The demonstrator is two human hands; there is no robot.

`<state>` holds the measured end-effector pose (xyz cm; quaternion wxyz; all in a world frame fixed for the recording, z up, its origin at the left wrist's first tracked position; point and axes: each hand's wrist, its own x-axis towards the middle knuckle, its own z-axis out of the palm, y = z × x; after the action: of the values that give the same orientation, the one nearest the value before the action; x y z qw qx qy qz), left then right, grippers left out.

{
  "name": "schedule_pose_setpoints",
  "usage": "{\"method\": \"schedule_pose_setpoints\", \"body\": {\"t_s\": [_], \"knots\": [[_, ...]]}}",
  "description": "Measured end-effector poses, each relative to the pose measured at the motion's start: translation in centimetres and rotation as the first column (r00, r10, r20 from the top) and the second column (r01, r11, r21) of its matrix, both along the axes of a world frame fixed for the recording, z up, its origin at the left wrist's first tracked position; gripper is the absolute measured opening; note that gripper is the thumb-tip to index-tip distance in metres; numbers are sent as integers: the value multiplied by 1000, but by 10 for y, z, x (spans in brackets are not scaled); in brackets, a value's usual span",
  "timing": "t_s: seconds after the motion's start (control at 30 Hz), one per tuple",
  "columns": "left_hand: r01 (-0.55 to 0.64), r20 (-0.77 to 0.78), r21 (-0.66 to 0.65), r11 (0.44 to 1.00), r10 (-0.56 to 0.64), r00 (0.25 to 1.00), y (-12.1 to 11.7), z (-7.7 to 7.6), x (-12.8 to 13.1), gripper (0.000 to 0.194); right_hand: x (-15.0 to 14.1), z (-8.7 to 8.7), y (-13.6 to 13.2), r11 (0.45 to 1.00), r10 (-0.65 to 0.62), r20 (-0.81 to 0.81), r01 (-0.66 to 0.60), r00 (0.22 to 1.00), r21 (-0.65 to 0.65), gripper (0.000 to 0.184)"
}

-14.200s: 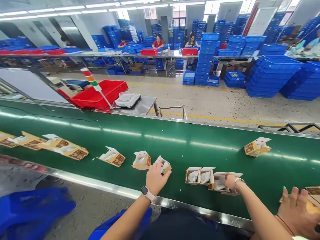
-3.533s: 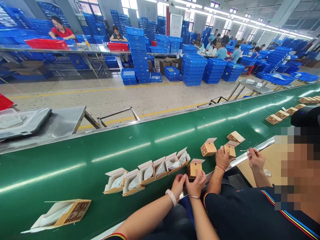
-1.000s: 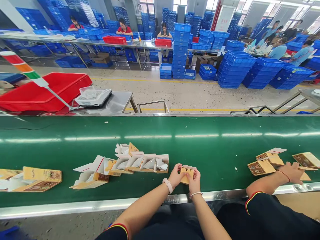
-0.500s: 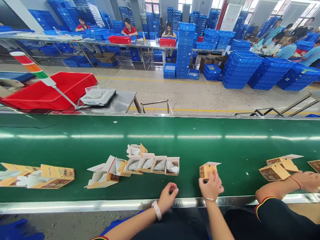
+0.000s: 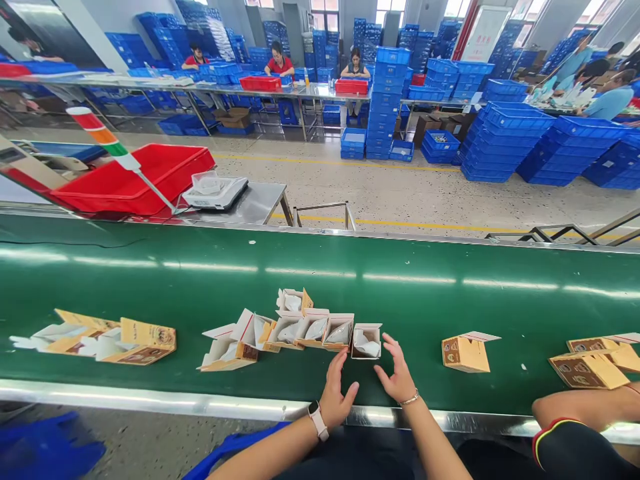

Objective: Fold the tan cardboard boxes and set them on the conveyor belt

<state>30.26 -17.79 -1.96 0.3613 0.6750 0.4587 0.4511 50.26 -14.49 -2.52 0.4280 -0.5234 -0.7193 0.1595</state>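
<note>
A small open carton [image 5: 367, 327] with a white pouch [image 5: 367, 345] inside stands on the green conveyor belt [image 5: 410, 303]. My left hand [image 5: 336, 395] is just short of its front left corner, fingers stretched and apart. At its right side, my right hand [image 5: 399, 379] is spread with nothing in it; whether a fingertip touches the carton I cannot tell. Left of this carton runs a row of open cartons [image 5: 315, 327] with pouches in them. One more open carton [image 5: 294, 303] stands behind that row. To the right, a carton with its flap raised [image 5: 466, 353] stands by itself.
More open cartons [image 5: 145, 340] lie at the left of the belt, and others [image 5: 590, 370] at the right near a co-worker's arm [image 5: 590, 407]. A metal rim [image 5: 200, 403] edges the belt. Beyond it are a red tub [image 5: 135, 180] and a scale [image 5: 215, 192].
My right hand has let go of the carton on the right and moved left to the open one. My left hand has reached forward with its fingers unfolded. The view has shifted.
</note>
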Motion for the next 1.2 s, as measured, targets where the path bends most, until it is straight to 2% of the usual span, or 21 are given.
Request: {"method": "schedule_pose_setpoints", "body": {"t_s": [0.1, 0.2, 0.27, 0.37, 0.47, 0.53, 0.6, 0.67, 0.73, 0.77, 0.8, 0.87, 0.97, 1.03, 1.1, 1.17, 1.2], "knots": [[24, -27, 16, 1000, -23, 999, 1, -2, -3, 56, 6, 4, 8, 997, 76, 3, -76, 997, -26, 77], [111, -54, 39, 993, -109, 993, 6, -1, -3, 56, 9, 2, 8, 993, 118, 12, -118, 993, 16, 65], [215, -85, 78, 974, -208, 974, 11, 1, 2, 56, 17, -3, -7, 994, 105, 45, -106, 993, 11, 56], [410, -169, 118, 904, -389, 906, 21, 9, 15, 48, 29, -12, -41, 998, 59, 110, -56, 992, -28, 53], [482, -234, 101, 870, -450, 862, 32, 17, 30, 35, 29, -13, -61, 997, -52, 96, 57, 994, -46, 52], [463, -218, 85, 882, -437, 873, 37, 20, 38, 27, 19, -11, -61, 988, -133, -6, 132, 991, -85, 45], [391, -132, 47, 919, -383, 914, 39, 22, 48, 20, 5, -8, -55, 959, -257, -200, 225, 945, -170, 38], [250, -6, -37, 967, -251, 968, 37, 22, 59, 15, -9, -6, -48, 898, -432, -398, 346, 809, -272, 38], [113, 103, -141, 984, -98, 990, 33, 22, 73, 8, -16, -4, -43, 821, -571, -518, 437, 637, -368, 43], [70, 143, -184, 981, -44, 989, 31, 22, 79, 13, -16, -3, -41, 797, -604, -546, 450, 581, -403, 45], [50, 172, -211, 976, -14, 985, 29, 22, 85, 21, -14, -2, -40, 791, -612, -559, 442, 560, -423, 47], [77, 194, -210, 975, -36, 980, 27, 22, 92, 26, -3, 2, -41, 820, -571, -541, 404, 618, -405, 44], [210, 106, -131, 969, -197, 975, 26, 21, 88, 18, 21, 6, -52, 907, -410, -389, 327, 825, -264, 35], [319, 8, -92, 943, -320, 947, 27, 20, 78, 16, 35, 7, -61, 949, -297, -250, 257, 922, -181, 32], [408, -56, -82, 909, -413, 909, 28, 18, 71, 16, 42, 7, -66, 967, -236, -144, 218, 961, -129, 28], [432, -41, -93, 897, -437, 898, 31, 16, 73, 15, 42, 6, -66, 961, -268, -125, 255, 955, -109, 25], [407, -2, -108, 907, -409, 912, 32, 15, 77, 15, 39, 6, -64, 946, -317, -152, 301, 936, -117, 26]]}}
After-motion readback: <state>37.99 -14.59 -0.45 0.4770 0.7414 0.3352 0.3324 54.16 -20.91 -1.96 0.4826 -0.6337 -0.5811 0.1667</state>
